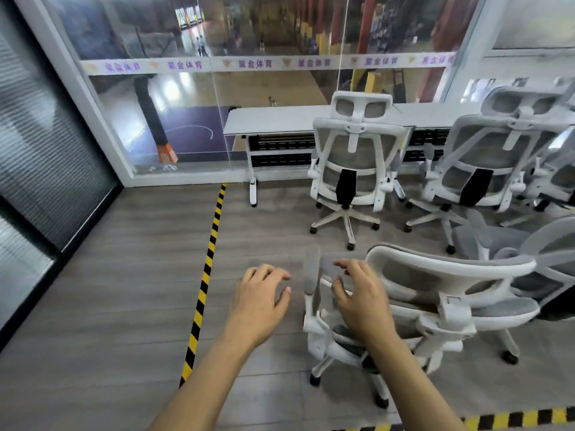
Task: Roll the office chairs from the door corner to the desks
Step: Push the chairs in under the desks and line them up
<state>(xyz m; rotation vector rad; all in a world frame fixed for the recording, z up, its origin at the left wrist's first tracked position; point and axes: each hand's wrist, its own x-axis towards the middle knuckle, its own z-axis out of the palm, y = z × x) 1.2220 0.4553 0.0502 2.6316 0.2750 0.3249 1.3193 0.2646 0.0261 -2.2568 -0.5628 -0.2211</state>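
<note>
A white-framed office chair with grey mesh (441,284) stands close in front of me on the right, its back turned toward me. My right hand (361,293) hovers open just over its grey armrest (311,272), fingers spread, not gripping. My left hand (261,297) floats open to the left of that armrest, over bare floor, holding nothing. Two more matching chairs stand at the white desks: one (351,169) in the middle and one (491,169) to its right. The white desk (273,119) runs along the glass wall.
A yellow-and-black tape line (205,275) runs down the grey floor left of my hands, and another strip (513,418) crosses the bottom right. A glass wall (186,104) lies ahead and a dark blind-covered partition (46,150) on the left. More chairs crowd the right edge.
</note>
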